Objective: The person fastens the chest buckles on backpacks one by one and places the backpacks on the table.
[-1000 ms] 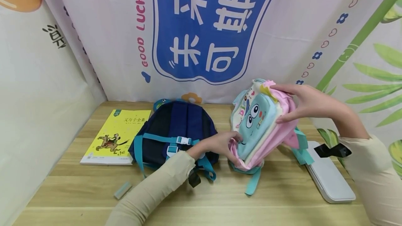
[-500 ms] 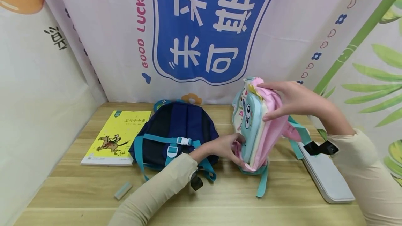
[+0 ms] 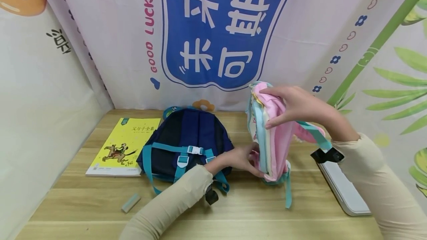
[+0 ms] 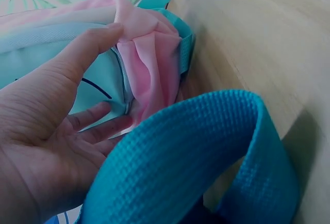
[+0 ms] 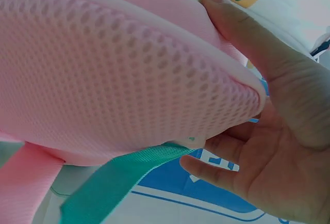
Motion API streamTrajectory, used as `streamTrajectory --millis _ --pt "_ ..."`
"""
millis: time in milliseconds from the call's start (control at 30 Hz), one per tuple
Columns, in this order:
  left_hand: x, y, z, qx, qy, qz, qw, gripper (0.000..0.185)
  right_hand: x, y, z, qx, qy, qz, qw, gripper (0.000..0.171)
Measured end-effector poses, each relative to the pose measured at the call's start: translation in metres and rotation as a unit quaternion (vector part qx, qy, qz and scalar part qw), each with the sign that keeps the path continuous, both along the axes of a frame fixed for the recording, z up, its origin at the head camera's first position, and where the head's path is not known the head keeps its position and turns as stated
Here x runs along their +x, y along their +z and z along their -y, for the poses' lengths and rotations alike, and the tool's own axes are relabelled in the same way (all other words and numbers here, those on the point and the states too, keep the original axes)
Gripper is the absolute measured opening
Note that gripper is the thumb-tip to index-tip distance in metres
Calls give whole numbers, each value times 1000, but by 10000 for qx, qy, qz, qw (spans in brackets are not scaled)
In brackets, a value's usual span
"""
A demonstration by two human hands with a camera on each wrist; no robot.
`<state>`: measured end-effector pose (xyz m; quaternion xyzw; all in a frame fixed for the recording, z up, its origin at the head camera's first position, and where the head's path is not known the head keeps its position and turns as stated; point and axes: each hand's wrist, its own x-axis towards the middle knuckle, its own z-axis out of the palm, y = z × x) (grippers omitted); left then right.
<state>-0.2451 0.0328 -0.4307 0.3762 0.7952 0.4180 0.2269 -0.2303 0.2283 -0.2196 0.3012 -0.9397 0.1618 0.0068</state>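
Note:
A pink and light-blue children's backpack (image 3: 282, 147) stands upright at the right of the table, its narrow side toward me. Low on its left, my left hand (image 3: 241, 158) grips the bottom corner, with the thumb on the pink fabric (image 4: 147, 69) and the fingers at the blue front. Higher up, my right hand (image 3: 297, 105) holds the top part between thumb and fingers. The right wrist view shows the pink mesh back panel (image 5: 118, 79) and a teal strap (image 5: 124, 177) below it. The cartoon front is mostly turned away in the head view.
Left of my left hand lies a navy backpack (image 3: 186, 132) with teal straps. A yellow book (image 3: 128, 140) lies beyond it, and a small eraser-like block (image 3: 131, 203) lies nearer. A white flat case (image 3: 347, 192) sits under my right forearm. A printed curtain hangs behind the table.
The pink backpack has turned leftward between my hands, so its cartoon front now faces away and its side shows. My right hand has moved left with it; my left hand has shifted slightly right.

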Motion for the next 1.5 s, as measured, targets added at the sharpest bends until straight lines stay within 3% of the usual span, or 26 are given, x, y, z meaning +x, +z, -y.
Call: streamTrajectory --millis 200,300,433,533,733,900,1067,1200,1300,1500 --pt "0 0 -3 404 -300 355 9981 87 -4 -5 9 -30 95 -40 9999 88" --pt "-1 2 0 267 -308 412 9983 86 -5 -7 14 -33 176 -76 9998 88" --pt "-3 10 9 -116 -196 224 9995 80 -7 -8 17 -104 277 -36 9996 83" --pt "-6 21 21 -186 -95 93 9997 78 -8 -8 18 -144 313 1 9994 83" --pt "-12 54 49 106 31 -166 9998 87 -9 -10 22 -219 225 80 9995 91" --pt "-10 85 71 337 642 -340 9968 97 -9 -11 24 -272 249 190 9991 91" --pt "-8 110 79 976 1300 -705 9842 96 -10 -13 26 -334 387 181 9985 95" --pt "-8 123 76 1367 1520 -1137 9723 89 -12 -15 27 -390 448 191 9981 97" --pt "-8 130 72 1409 1613 -1372 9671 87 -13 -17 28 -425 475 226 9977 100" --pt "-9 138 66 1298 1618 -1579 9654 87 -13 -22 28 -570 548 338 9963 106"
